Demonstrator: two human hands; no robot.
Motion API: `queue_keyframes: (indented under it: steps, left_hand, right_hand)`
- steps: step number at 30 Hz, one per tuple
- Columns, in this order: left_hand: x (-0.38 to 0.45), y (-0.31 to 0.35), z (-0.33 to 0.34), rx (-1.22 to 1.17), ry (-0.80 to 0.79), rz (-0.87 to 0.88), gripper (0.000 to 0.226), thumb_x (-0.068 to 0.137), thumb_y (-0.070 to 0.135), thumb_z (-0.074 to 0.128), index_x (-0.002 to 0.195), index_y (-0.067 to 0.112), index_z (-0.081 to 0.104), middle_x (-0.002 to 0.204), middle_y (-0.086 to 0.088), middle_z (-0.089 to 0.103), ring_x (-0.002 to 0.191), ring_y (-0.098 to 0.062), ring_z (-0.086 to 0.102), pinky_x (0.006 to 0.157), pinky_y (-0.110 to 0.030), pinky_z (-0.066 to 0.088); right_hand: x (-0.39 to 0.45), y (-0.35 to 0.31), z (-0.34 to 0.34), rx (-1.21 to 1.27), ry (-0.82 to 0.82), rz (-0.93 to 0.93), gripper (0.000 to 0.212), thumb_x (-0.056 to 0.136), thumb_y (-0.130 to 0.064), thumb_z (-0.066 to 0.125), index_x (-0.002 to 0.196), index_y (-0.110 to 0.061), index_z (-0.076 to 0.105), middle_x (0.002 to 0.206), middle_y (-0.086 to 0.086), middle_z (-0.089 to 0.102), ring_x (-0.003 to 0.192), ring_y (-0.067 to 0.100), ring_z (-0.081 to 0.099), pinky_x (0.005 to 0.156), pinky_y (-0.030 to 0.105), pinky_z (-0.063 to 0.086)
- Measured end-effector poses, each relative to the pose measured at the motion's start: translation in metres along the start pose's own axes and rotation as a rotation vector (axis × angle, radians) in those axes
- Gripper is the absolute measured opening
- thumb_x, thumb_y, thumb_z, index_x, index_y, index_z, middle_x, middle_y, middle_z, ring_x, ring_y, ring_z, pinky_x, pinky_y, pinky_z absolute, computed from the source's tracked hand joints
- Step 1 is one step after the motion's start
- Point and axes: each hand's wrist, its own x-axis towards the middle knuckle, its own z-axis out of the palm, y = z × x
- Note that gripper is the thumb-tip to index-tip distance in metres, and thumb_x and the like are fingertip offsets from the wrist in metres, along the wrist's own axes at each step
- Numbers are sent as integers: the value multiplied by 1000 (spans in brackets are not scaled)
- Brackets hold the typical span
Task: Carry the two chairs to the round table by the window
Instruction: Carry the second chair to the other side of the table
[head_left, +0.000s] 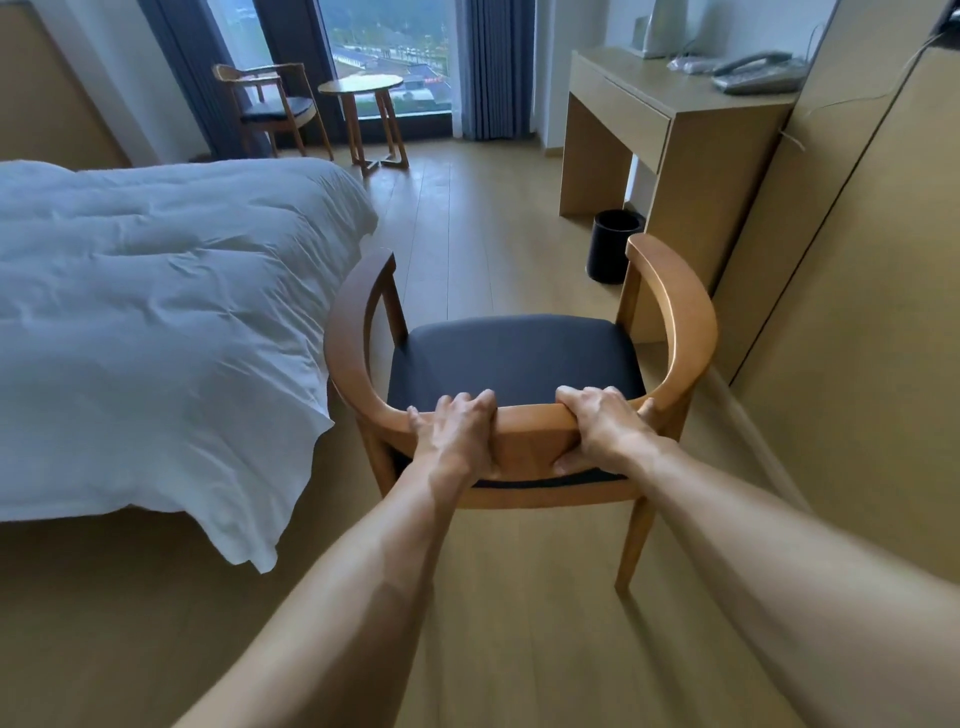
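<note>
Between bed (156, 312) and cabinets (857, 260), the near chair (514, 358) faces the window, both hands on its curved backrest: left hand (457, 431) and right hand (602, 426), fingers curled over the top rail. Bare floor (467, 218) runs ahead to the round table (361, 85). Two chairs in all; the second chair (270, 104) stands just beside that table.

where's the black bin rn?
In the head view, the black cylindrical waste bin stands on the wooden floor at centre-right, beside the light wooden desk, just beyond the right armrest of the held wooden armchair with dark seat.
</note>
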Motion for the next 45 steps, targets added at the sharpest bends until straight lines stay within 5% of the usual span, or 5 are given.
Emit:
queue_keyframes:
  steps: [22,45]
  left_hand:
    - [211,27,-27,-109,-2,-80,50,73,24,85,112,25,53,115,-4,57,122,-28,49,110,-75,16]
    - [497,-59,-99,-62,26,-4,50,74,28,86,102,25,45,110,-5,58,116,-30,51,108,-75,22]
  right_hand:
    - [221,76,-65,4,2,-166,54,66,-41,88,98,-28,47,103,-6,56,116,23,47,109,71,19]
    - [509,36,-117,30,34,-119,52,73,-36,86,98,-30,41,110,-2,56,121,29,48,111,71,18]
